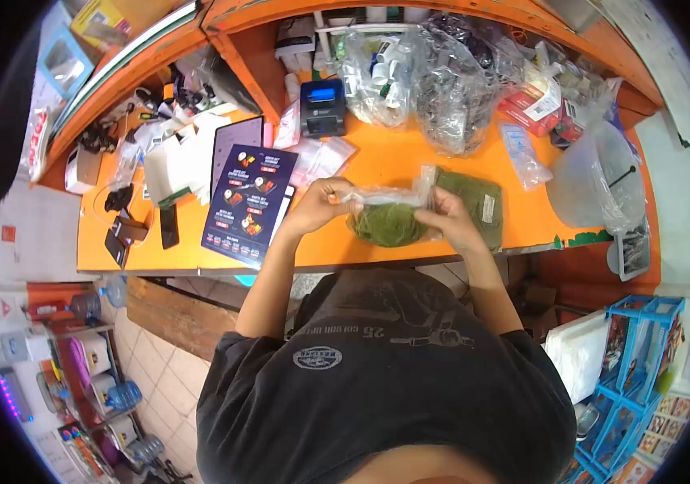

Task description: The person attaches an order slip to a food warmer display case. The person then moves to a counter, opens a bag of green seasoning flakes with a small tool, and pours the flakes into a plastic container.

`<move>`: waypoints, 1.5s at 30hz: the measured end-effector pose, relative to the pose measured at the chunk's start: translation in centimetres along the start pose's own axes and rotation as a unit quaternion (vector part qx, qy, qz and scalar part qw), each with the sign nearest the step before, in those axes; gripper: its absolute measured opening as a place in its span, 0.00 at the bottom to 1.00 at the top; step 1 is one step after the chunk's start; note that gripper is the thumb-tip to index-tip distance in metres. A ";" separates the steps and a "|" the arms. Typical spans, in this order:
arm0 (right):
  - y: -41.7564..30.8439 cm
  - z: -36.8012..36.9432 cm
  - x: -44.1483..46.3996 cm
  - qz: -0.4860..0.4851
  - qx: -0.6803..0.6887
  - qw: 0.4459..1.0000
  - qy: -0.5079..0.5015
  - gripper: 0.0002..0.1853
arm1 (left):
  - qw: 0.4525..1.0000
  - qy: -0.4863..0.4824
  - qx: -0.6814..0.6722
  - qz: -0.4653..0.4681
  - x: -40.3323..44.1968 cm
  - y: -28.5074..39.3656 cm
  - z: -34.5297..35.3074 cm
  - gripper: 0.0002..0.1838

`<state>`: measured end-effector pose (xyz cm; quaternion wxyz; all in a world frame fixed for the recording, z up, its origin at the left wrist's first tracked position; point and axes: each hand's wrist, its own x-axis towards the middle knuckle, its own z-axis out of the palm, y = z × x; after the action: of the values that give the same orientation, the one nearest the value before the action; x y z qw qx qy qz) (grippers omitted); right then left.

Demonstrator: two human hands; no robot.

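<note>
A clear plastic bag of green powder (392, 225) is held up between my two hands over the orange table's front edge. My left hand (319, 206) pinches the bag's upper left corner. At the bag's right side, my right hand (451, 219) grips the plastic between thumb and fingers. The bag's top strip is clear and wrinkled, and the green contents fill its lower part. Just behind my right hand lies a flat green packet (476, 202) with a white label.
A dark blue printed menu (250, 206) lies left of my hands, near a phone (169, 226). Behind are a small black printer (322, 109) and plastic bags (454, 97). A translucent bucket (595, 181) stands at right, beside red boxes (532, 109).
</note>
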<state>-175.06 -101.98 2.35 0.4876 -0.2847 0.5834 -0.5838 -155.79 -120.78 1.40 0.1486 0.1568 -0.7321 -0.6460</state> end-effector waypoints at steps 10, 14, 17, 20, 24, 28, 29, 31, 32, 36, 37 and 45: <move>3.1 1.0 0.6 -0.140 -0.160 0.962 0.170 0.11 | 0.949 0.311 -0.050 0.011 -0.6 0.2 4.0 0.13; 2.5 2.7 -0.3 -0.208 -0.133 0.947 0.206 0.12 | 0.923 0.357 0.115 0.092 -0.8 0.2 3.7 0.14; 2.2 1.9 0.5 -0.163 -0.231 0.944 0.170 0.11 | 0.929 0.333 0.148 0.066 -1.0 0.5 3.2 0.13; 0.9 2.8 -0.8 -0.219 -0.191 0.937 0.196 0.09 | 0.918 0.330 0.183 0.126 -1.3 2.3 2.8 0.12; -0.1 2.4 -0.7 -0.173 -0.272 0.933 0.158 0.08 | 0.922 0.332 0.187 0.067 -1.0 -0.2 2.3 0.12; 0.1 2.4 -0.8 -0.144 -0.242 0.949 0.141 0.09 | 0.924 0.309 0.213 0.078 -1.7 1.3 1.7 0.09; 0.0 2.4 -0.8 -0.166 -0.252 0.943 0.142 0.09 | 0.923 0.312 0.211 0.076 -2.0 1.4 2.1 0.10; -0.1 2.1 -0.4 -0.264 -0.280 0.910 0.155 0.09 | 0.922 0.317 0.208 0.084 -1.6 1.7 2.4 0.11; -0.2 2.0 -0.5 -0.256 -0.283 0.911 0.157 0.09 | 0.926 0.311 0.201 0.075 -1.3 1.4 2.3 0.10; -0.3 1.8 -1.0 -0.152 -0.263 0.939 0.164 0.09 | 0.924 0.293 0.233 0.075 -1.3 0.2 2.2 0.10; 0.2 1.7 -0.5 -0.234 -0.268 0.915 0.188 0.08 | 0.923 0.293 0.231 0.092 -0.6 0.5 1.8 0.10; 0.0 1.3 -1.9 -0.206 -0.283 0.926 0.142 0.08 | 0.924 0.265 0.253 0.112 -0.9 2.7 2.6 0.12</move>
<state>-173.23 -100.79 2.96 0.1681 -0.4391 0.7156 -0.5166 -156.20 -117.80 3.76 0.3639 0.2720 -0.8178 -0.3534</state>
